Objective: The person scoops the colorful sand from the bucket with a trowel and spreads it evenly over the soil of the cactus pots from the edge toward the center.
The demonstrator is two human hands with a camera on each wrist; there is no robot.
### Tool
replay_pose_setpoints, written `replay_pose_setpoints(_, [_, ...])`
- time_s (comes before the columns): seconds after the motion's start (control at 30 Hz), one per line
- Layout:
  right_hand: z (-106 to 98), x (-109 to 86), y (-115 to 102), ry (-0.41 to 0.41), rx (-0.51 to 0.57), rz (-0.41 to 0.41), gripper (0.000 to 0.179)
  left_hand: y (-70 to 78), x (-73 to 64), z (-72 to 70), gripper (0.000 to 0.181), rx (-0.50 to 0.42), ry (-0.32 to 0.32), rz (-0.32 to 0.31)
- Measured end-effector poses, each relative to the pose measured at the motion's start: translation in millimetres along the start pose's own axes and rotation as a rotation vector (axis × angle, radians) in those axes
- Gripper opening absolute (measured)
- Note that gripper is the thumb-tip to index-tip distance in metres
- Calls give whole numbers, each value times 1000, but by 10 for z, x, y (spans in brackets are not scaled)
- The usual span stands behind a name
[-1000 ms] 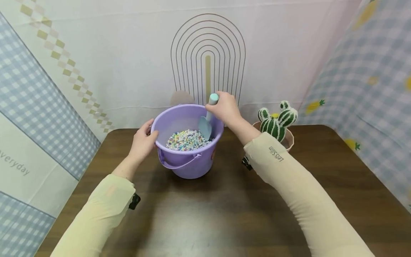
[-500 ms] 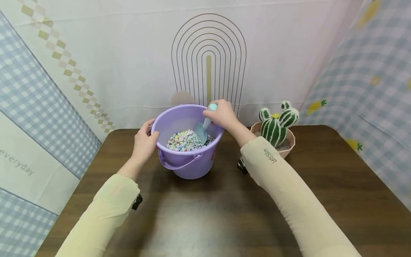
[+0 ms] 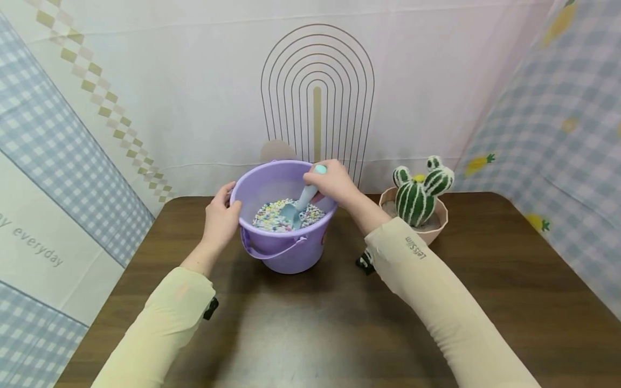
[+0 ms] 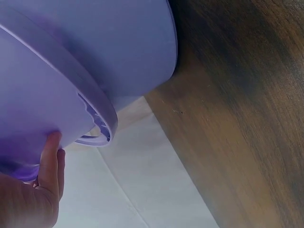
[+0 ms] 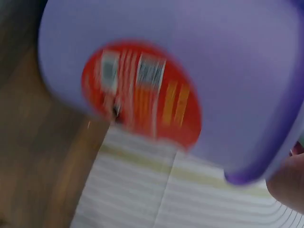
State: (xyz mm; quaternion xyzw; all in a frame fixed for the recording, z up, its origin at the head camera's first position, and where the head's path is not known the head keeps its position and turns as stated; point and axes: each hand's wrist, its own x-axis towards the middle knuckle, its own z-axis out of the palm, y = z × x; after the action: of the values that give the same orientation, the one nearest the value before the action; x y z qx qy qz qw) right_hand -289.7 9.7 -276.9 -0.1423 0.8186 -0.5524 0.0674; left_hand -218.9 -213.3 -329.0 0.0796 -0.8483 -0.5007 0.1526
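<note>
A purple bucket (image 3: 293, 257) stands on the table, its mouth facing me and its thin carrying handle (image 3: 276, 253) hanging in front. Small multicoloured beads (image 3: 314, 215) cover its bottom. My left hand (image 3: 220, 218) holds the bucket's left rim, thumb on the near side; the left wrist view shows its fingers (image 4: 49, 164) against the purple wall. My right hand (image 3: 335, 180) reaches over the right rim and grips the handle of a light blue toy shovel (image 3: 306, 198). The shovel slants down to the left, and its blade tip is hidden among the beads.
To the right, a potted knitted cactus (image 3: 416, 203) stands close to my right forearm. The brown table (image 3: 301, 334) ends at a hanging white cloth (image 3: 204, 97) behind the bucket. A red label (image 5: 142, 95) is on the bucket's right side.
My right hand has lowered and moved slightly left, taking the shovel from the bucket's right wall down into the beads at the middle. My left hand keeps its hold on the rim.
</note>
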Motion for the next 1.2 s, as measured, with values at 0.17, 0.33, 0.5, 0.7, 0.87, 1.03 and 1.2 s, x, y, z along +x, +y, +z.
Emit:
replay_pose_setpoints(0.17, [178,-27,-76,49,125,79,10,-13,-14,-21,54,-5,-5,1])
replay_pose_setpoints(0.33, [236,-1,-82,148,214,164,7,-15,-10,-15,55,-11,-17,0])
replay_pose_setpoints(0.5, [283,42,-61,210,360,195,5,-16,-19,-36,55,-5,-20,-6])
replay_pose_setpoints(0.7, [300,66,-28,291,484,169,5,-14,-21,-31,56,18,-35,4])
replay_pose_setpoints(0.87, [256,33,-32,314,515,144,3,-4,-32,-18,55,28,-32,12])
replay_pose_setpoints(1.03, [196,-2,-53,332,593,151,5,4,-37,-24,54,16,-41,7])
replay_pose_setpoints(1.2, [118,-15,-64,359,689,138,2,4,-39,-39,55,12,-41,1])
